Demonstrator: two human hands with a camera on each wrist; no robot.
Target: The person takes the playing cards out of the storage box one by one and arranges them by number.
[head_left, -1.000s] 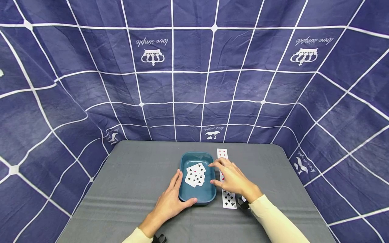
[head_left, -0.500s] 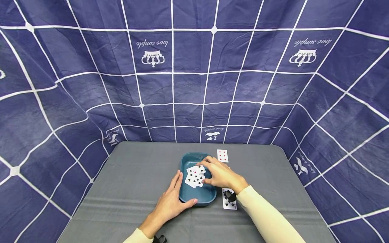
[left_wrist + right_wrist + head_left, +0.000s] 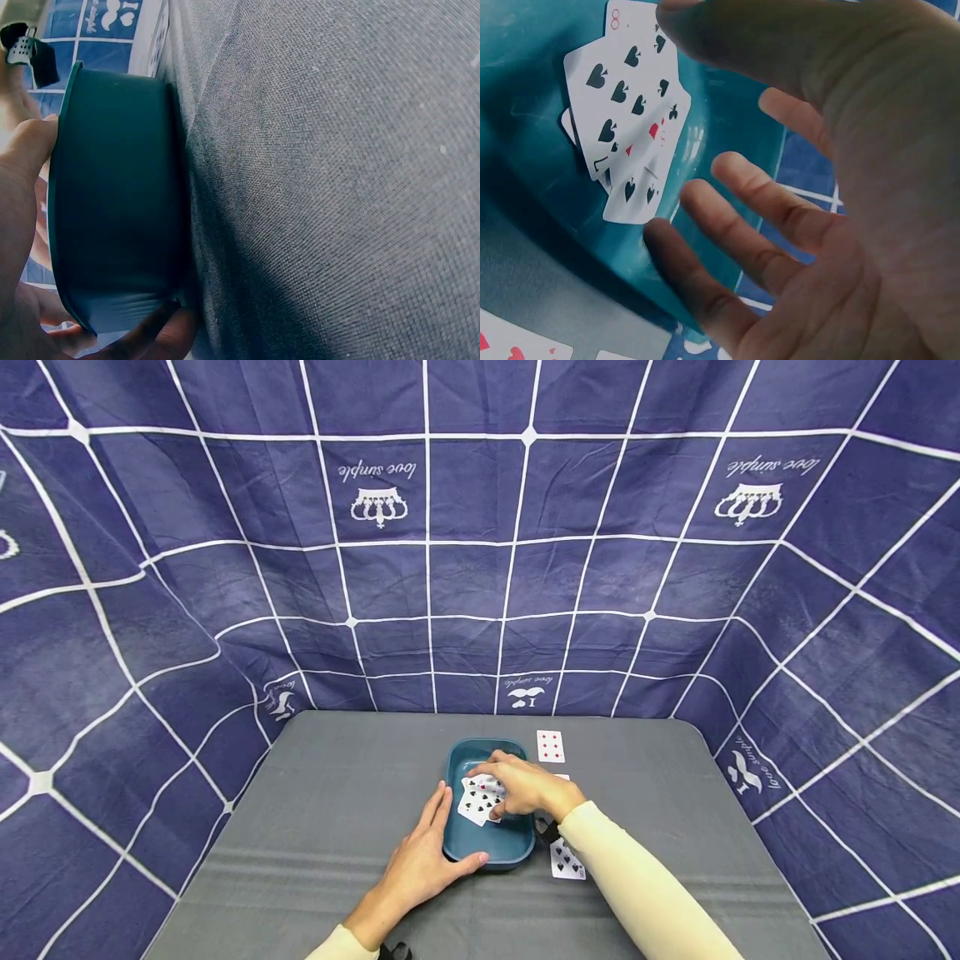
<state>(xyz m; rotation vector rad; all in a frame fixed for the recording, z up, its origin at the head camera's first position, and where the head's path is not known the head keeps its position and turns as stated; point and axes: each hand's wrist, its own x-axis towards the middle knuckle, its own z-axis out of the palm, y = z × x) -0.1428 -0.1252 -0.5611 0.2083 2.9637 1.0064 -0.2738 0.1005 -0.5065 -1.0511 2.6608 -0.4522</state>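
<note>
spanning the piled cards: right fingers

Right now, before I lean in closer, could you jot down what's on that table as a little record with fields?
Surface: gray cloth-covered table
Container: blue-green tray
Tray contents: overlapping card pile, face up, spades on top
Left hand: touching the tray's left side, thumb at the near rim
Right hand: over the pile, thumb and fingers apart; contact unclear
Cards outside: diamond card by the far right corner; spade card by the near right, partly covered by the arm; heart card cut off in the right wrist view
Backdrop: blue cloth, white lines
</note>
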